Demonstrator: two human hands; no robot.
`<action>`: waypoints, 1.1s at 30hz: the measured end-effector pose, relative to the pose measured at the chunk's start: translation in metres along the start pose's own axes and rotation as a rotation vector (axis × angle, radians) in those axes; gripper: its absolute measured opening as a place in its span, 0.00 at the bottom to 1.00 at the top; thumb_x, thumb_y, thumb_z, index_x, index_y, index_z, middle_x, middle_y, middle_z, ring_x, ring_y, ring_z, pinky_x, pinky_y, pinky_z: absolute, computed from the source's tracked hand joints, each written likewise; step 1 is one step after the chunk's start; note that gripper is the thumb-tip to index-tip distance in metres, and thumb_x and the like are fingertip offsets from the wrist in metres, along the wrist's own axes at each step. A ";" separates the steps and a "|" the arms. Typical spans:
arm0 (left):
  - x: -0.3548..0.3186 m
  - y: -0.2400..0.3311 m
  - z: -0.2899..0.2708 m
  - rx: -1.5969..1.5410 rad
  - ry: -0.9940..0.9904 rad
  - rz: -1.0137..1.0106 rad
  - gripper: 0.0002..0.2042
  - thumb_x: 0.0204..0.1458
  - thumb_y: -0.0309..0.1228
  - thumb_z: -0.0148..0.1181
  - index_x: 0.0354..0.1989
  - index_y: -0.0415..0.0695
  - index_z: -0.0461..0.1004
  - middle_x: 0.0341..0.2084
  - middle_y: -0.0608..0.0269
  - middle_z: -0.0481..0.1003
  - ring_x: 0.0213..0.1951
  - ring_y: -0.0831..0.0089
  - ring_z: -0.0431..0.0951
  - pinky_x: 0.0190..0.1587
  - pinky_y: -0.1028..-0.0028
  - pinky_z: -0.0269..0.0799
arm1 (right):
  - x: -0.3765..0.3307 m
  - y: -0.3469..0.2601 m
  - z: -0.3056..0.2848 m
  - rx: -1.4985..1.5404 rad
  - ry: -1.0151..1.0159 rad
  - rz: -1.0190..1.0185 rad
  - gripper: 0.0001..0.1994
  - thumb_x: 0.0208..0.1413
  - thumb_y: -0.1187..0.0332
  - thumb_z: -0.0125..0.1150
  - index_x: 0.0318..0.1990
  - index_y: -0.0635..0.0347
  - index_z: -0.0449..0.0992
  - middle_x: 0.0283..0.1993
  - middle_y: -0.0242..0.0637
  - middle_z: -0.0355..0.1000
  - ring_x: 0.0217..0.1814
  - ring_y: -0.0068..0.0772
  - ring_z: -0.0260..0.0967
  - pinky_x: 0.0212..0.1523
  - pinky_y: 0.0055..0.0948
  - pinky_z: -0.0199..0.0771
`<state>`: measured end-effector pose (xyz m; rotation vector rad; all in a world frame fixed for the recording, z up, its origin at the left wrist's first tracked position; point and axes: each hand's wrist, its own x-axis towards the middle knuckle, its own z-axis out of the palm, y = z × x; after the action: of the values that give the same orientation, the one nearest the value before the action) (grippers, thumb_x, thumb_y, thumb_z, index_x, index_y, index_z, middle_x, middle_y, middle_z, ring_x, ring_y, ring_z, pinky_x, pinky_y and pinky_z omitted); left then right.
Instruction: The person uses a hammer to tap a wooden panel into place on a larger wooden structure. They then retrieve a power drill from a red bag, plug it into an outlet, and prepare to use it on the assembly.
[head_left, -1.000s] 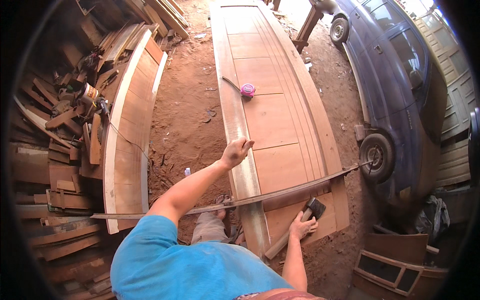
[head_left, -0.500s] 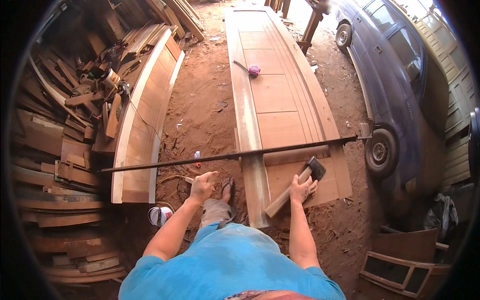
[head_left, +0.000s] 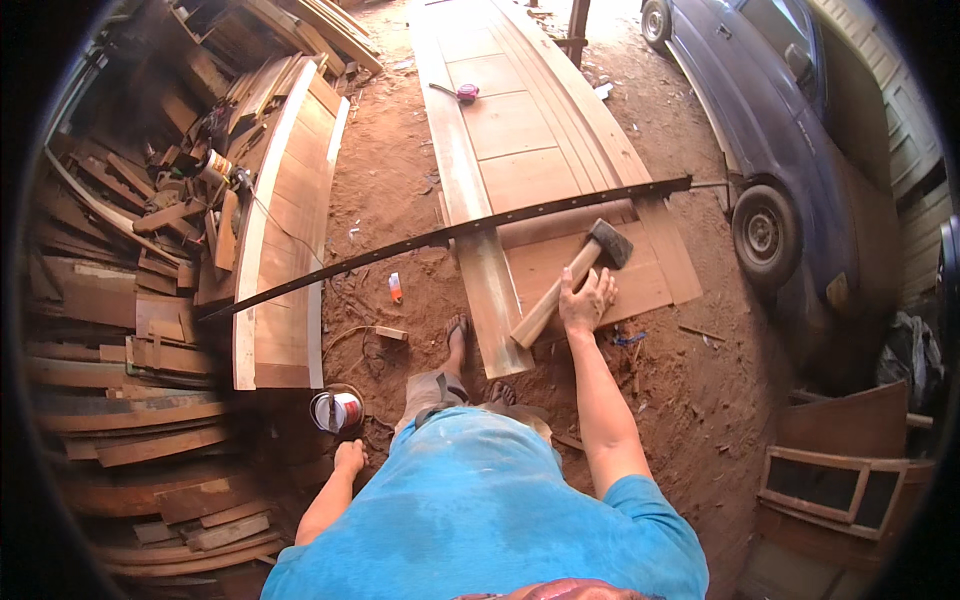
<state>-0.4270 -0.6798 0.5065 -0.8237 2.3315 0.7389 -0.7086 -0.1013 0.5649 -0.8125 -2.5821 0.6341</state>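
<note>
A hammer point(head_left: 614, 244) with a dark metal head and thick wooden handle lies slanted on the near end of a panelled wooden door point(head_left: 520, 170). My right hand point(head_left: 588, 300) is beside its handle with fingers spread; whether it touches the handle I cannot tell. Low at the left, my left hand point(head_left: 349, 457) hangs with curled fingers, and nothing shows in it. A long dark bar clamp point(head_left: 430, 240) with a row of holes crosses the door. A pink tape measure point(head_left: 467, 93) lies farther up, its blade partly out.
Another wooden door point(head_left: 290, 210) lies at left, beside stacked boards point(head_left: 150, 420). A white bucket point(head_left: 336, 410) stands near my left hand. An orange-and-white item point(head_left: 395, 288) and a wood block point(head_left: 391, 333) are on the dirt floor. A dark car point(head_left: 790, 150) is parked at right.
My left hand has dropped back from near the bar clamp to low beside my body. The fingers of my right hand have spread beside the hammer handle. The view has shifted.
</note>
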 end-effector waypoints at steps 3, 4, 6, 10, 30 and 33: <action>-0.027 -0.008 0.002 -0.008 -0.020 -0.052 0.22 0.66 0.43 0.48 0.33 0.35 0.79 0.18 0.58 0.79 0.23 0.66 0.82 0.33 0.64 0.77 | -0.003 0.006 0.000 0.024 -0.002 -0.044 0.39 0.62 0.37 0.50 0.62 0.69 0.71 0.73 0.59 0.57 0.78 0.58 0.48 0.78 0.53 0.39; -0.028 -0.010 0.000 0.004 -0.022 -0.059 0.23 0.66 0.44 0.46 0.33 0.36 0.79 0.18 0.57 0.79 0.23 0.65 0.82 0.35 0.63 0.77 | -0.006 0.007 0.000 0.022 -0.003 -0.045 0.39 0.62 0.38 0.50 0.62 0.70 0.71 0.72 0.59 0.57 0.78 0.58 0.48 0.78 0.53 0.39; -0.021 -0.010 0.003 0.009 -0.025 -0.079 0.25 0.66 0.47 0.44 0.32 0.37 0.79 0.18 0.56 0.79 0.23 0.64 0.83 0.39 0.62 0.77 | -0.007 0.007 0.000 0.017 -0.007 -0.067 0.38 0.62 0.38 0.49 0.62 0.70 0.71 0.72 0.59 0.58 0.77 0.58 0.49 0.78 0.53 0.39; 0.000 0.000 0.009 -0.004 0.059 0.015 0.30 0.67 0.51 0.39 0.29 0.38 0.79 0.17 0.54 0.79 0.27 0.59 0.83 0.41 0.60 0.76 | -0.007 0.005 -0.001 -0.023 0.018 -0.089 0.37 0.63 0.39 0.49 0.60 0.71 0.73 0.70 0.59 0.61 0.76 0.59 0.52 0.78 0.52 0.41; -0.128 -0.155 0.116 -0.738 0.205 -0.282 0.16 0.65 0.32 0.50 0.39 0.31 0.80 0.22 0.56 0.79 0.21 0.67 0.79 0.25 0.67 0.73 | -0.085 0.039 -0.009 -0.094 0.091 -0.322 0.25 0.67 0.54 0.51 0.62 0.65 0.70 0.71 0.56 0.60 0.75 0.56 0.53 0.76 0.50 0.49; -0.172 -0.208 0.134 -0.621 0.172 -0.266 0.16 0.65 0.34 0.53 0.36 0.30 0.80 0.21 0.55 0.79 0.22 0.68 0.80 0.27 0.68 0.75 | -0.128 0.031 -0.006 -0.012 0.076 -0.274 0.25 0.68 0.57 0.50 0.65 0.65 0.68 0.73 0.57 0.56 0.76 0.58 0.52 0.75 0.47 0.53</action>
<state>-0.1296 -0.6654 0.4612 -1.4783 2.0794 1.3400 -0.5936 -0.1541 0.5282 -0.4637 -2.5655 0.4949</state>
